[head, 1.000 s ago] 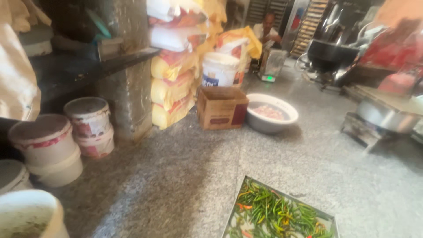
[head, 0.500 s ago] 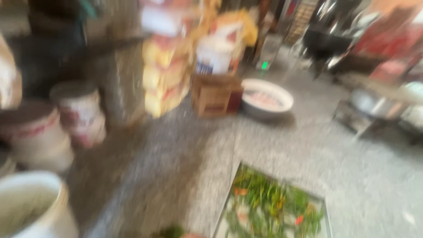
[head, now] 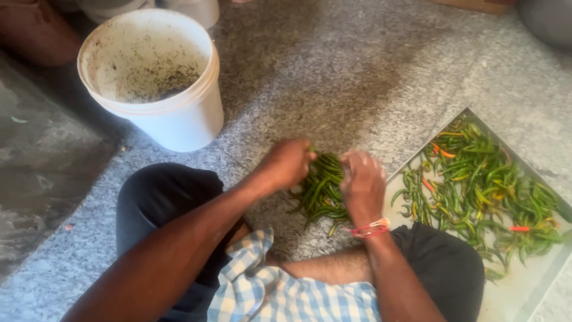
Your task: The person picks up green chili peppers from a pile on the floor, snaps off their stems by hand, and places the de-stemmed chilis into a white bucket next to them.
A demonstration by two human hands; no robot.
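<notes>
Both of my hands are closed around a bunch of green chillies [head: 323,189] held low over the speckled stone floor in front of my knees. My left hand [head: 287,163] grips the bunch at its upper left end. My right hand [head: 363,185], with a red band at the wrist, holds the right side of the same bunch. To the right lies a flat metal tray [head: 524,283] spread with many green chillies and a few red and orange ones [head: 482,179].
A white plastic bucket [head: 179,119], dirty inside with dark specks, stands at the upper left on the floor. My dark trousers and a blue checked cloth [head: 262,286] fill the bottom of the view. A dark slab [head: 42,167] lies at the left.
The view swung down from the room of sacks, buckets and bowls to the floor at my knees. My hands, unseen before, now grip a bunch of chillies beside the tray.
</notes>
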